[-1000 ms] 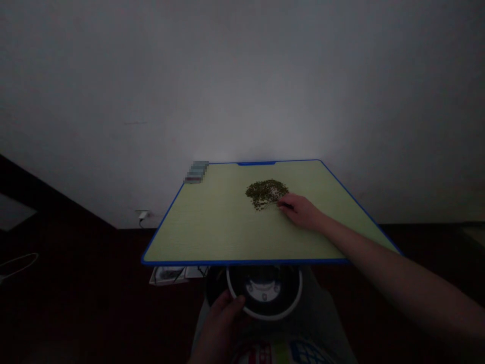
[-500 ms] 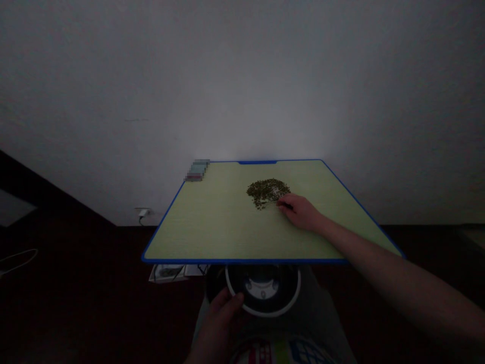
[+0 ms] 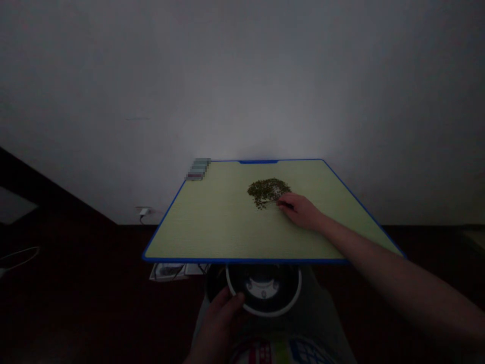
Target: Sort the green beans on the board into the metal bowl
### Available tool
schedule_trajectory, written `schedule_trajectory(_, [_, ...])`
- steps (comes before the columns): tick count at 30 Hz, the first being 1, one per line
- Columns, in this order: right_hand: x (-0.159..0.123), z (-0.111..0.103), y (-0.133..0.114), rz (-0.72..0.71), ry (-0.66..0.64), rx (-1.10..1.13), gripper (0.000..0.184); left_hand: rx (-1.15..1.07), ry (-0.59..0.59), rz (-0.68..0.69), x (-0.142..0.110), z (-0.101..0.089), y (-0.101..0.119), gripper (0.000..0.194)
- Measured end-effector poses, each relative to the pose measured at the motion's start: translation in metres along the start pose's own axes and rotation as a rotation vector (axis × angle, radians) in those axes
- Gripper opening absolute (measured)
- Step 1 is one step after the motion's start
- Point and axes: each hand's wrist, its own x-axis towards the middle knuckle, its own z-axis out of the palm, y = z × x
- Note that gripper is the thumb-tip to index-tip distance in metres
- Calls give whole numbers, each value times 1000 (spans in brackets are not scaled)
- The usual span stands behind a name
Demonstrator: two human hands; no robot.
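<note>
Your right arm (image 3: 379,258) extends; right hand (image 3: 299,211) curled, pinching a dark stick (image 3: 287,205) beside green beans (image 3: 267,193) on a green board (image 3: 212,227). Left hand (image 3: 222,316) grips a round black-and-white object (image 3: 263,289).

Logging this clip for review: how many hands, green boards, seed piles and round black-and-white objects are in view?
Hands: 2 (left hand, right hand)
Green board: 1
Seed pile: 1
Round black-and-white object: 1
Total: 5

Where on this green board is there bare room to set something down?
Bare board spreads left of the green seeds, up to the blue left edge, and along the near edge. It is crowded around the seeds, where the right hand sits.
</note>
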Motion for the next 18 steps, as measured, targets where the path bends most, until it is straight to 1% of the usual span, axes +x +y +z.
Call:
schedule_trajectory(4, [-2, -1, 0, -4, -6, 16, 15, 19, -13, 21, 1, -1, 0, 31])
schedule_trajectory(9, [0, 1, -1, 2, -4, 12, 16, 111, 50, 31, 1, -1, 2, 33])
schedule_trajectory(14, [3, 1, -6, -3, -18, 12, 17, 23, 19, 10, -1, 2, 2, 32])
schedule_trajectory(18, [6, 1, -9, -1, -36, -4, 17, 4, 46, 17, -1, 3, 3, 31])
